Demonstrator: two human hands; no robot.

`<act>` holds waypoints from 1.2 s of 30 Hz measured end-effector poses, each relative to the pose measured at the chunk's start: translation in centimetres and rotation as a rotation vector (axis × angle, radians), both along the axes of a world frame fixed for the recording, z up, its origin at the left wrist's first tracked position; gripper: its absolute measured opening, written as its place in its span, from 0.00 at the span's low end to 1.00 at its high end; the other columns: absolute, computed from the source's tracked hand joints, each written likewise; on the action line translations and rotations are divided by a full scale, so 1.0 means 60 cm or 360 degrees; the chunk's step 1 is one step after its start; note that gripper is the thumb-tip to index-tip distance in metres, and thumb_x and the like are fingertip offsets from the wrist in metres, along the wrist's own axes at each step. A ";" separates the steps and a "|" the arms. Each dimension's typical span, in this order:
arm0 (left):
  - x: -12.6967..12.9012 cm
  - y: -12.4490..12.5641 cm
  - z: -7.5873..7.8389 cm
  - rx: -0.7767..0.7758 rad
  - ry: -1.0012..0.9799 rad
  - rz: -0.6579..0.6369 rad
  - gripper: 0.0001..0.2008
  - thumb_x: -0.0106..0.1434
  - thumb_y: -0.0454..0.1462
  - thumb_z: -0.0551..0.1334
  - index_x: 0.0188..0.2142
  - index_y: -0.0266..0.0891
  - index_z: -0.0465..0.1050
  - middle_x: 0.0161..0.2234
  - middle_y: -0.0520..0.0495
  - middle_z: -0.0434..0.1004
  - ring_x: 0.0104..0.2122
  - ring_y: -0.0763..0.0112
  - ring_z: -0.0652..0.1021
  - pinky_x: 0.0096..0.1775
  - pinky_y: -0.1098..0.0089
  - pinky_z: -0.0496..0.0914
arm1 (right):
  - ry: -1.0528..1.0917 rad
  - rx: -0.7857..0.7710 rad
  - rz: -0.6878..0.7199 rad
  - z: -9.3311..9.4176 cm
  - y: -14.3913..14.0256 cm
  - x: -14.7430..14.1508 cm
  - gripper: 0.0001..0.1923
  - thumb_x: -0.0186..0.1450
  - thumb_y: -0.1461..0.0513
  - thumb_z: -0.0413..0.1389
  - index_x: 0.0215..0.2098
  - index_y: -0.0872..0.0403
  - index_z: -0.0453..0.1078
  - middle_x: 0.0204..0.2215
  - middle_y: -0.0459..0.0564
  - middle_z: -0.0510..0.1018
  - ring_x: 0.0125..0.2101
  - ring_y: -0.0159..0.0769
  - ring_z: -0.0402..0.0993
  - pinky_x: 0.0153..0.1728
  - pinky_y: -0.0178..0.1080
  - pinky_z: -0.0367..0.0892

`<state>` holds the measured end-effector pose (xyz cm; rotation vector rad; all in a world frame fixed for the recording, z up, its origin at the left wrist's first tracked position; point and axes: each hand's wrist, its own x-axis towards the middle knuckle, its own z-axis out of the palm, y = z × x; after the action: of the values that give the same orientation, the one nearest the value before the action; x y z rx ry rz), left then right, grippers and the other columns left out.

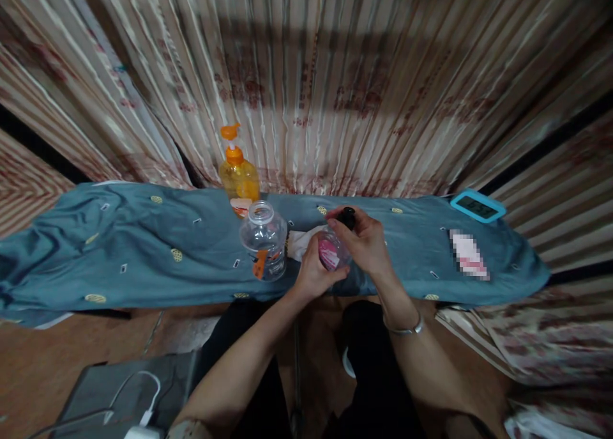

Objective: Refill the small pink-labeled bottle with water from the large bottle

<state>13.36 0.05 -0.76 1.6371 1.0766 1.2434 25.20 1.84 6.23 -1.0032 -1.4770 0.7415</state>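
My left hand point(317, 269) is wrapped around a small clear bottle point(330, 252) with a pink label. The bottle leans to the right. At its upper end, the fingers of my right hand point(364, 241) are closed around its black top point(347, 217); whether the top is seated on the neck is hidden. Left of my hands stands a larger clear plastic bottle point(264, 234), uncapped, with an orange label. Behind that one is a yellow pump bottle point(239, 178) with an orange pump head. A white cloth or tissue point(299, 243) lies partly behind my left hand.
A green-blue cloth point(158, 260) with pineapple prints covers the narrow table. At its right end are a blue-framed digital clock point(477, 206) and a pixelated pink-white item point(469, 255). Curtains point(306, 107) hang behind. A grey box point(129, 388) with cables sits lower left.
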 end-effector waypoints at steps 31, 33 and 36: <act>0.012 0.018 -0.001 0.0112 0.0132 0.0042 0.38 0.45 0.39 0.72 0.55 0.39 0.60 0.51 0.41 0.72 0.53 0.54 0.73 0.54 0.53 0.69 | 0.0087 0.0068 -0.0090 -0.008 0.004 0.034 0.13 0.60 0.53 0.65 0.38 0.49 0.72 0.38 0.47 0.79 0.39 0.39 0.75 0.45 0.43 0.70; 0.012 0.019 -0.001 0.0111 0.0130 0.0051 0.38 0.46 0.39 0.72 0.55 0.39 0.60 0.51 0.41 0.72 0.53 0.54 0.73 0.55 0.53 0.69 | 0.0040 0.0036 -0.0009 -0.005 0.001 0.035 0.13 0.63 0.52 0.60 0.43 0.49 0.73 0.41 0.48 0.80 0.42 0.40 0.75 0.46 0.44 0.70; 0.012 0.020 0.001 0.0111 0.0112 0.0067 0.38 0.46 0.39 0.72 0.55 0.39 0.60 0.52 0.40 0.71 0.54 0.53 0.73 0.55 0.53 0.69 | 0.0015 0.0060 -0.0050 -0.005 0.001 0.034 0.18 0.61 0.52 0.63 0.47 0.49 0.72 0.45 0.49 0.78 0.47 0.41 0.74 0.51 0.45 0.67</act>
<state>14.06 1.24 -0.70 1.7305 1.1270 1.2713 27.23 1.91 5.96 -0.9909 -1.4589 0.6930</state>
